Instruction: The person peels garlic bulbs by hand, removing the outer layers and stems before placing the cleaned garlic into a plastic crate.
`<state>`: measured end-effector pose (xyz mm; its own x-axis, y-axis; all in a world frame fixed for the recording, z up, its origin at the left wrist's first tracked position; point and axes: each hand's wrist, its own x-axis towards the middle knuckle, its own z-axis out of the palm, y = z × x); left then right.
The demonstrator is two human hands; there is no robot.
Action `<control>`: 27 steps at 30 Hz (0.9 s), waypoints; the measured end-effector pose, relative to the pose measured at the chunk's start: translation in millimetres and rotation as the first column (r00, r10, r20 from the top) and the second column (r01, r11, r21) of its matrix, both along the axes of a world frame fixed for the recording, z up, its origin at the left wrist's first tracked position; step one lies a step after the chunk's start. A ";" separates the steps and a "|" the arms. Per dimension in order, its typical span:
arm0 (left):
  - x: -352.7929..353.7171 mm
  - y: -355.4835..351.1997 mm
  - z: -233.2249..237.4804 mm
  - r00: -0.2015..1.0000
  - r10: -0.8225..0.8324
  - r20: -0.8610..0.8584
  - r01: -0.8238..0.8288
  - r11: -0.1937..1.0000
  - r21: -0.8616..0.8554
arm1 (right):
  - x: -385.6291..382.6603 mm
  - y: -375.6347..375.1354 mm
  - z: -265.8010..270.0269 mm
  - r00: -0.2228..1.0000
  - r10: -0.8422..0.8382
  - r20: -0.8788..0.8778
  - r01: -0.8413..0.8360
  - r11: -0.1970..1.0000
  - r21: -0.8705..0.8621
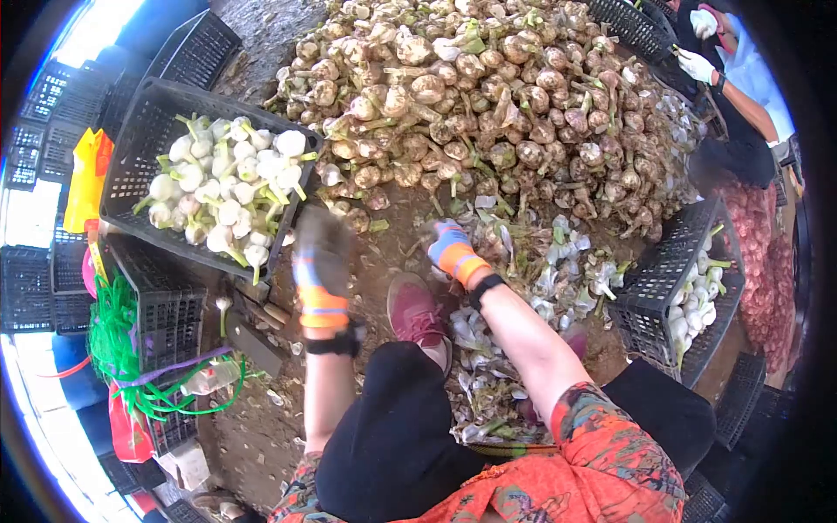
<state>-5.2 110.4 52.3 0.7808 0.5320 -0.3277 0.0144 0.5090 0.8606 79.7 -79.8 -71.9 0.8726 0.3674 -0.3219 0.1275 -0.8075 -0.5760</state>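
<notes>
My left hand [321, 248], in an orange and grey work glove, is smeared by motion beside the right edge of a black crate [187, 240] of cleaned white garlic bulbs [228, 179]. Whether its fingers hold anything does not show. My right hand [453, 248], in an orange and blue glove, is over the dirt floor just below a large heap of unpeeled, soil-stained garlic [488, 105]. Its fingers are curled closed, and what lies in them is too blurred to name. Loose garlic skins [558, 261] are scattered to its right.
Another black crate [649, 296] with white garlic stands at my right, beside red mesh sacks [758, 253]. Green netting [118, 327] hangs on a crate at left, near a broad blade [255, 346]. A co-worker's gloved hand [696, 65] shows at upper right.
</notes>
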 end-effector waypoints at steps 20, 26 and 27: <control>-6.6 -113.4 -27.8 0.916 -0.336 0.217 0.228 0.884 0.408 | -34.7 -53.2 106.1 0.875 0.017 -0.484 0.459 0.291 0.839; -10.4 -112.1 7.7 0.936 -0.302 0.182 0.320 0.944 -0.078 | -23.6 -74.1 104.9 0.991 0.067 -0.118 0.067 0.514 0.855; -9.5 -113.3 1.0 0.943 -0.285 0.172 0.305 0.947 -0.102 | -22.9 -75.1 99.1 0.943 0.086 -0.321 0.258 0.419 0.871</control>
<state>-14.7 -2.9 53.3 0.9421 0.2323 -0.2417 0.0541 0.6060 0.7936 56.8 -154.9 27.2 0.8503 0.5201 -0.0802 -0.2087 0.1933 -0.9587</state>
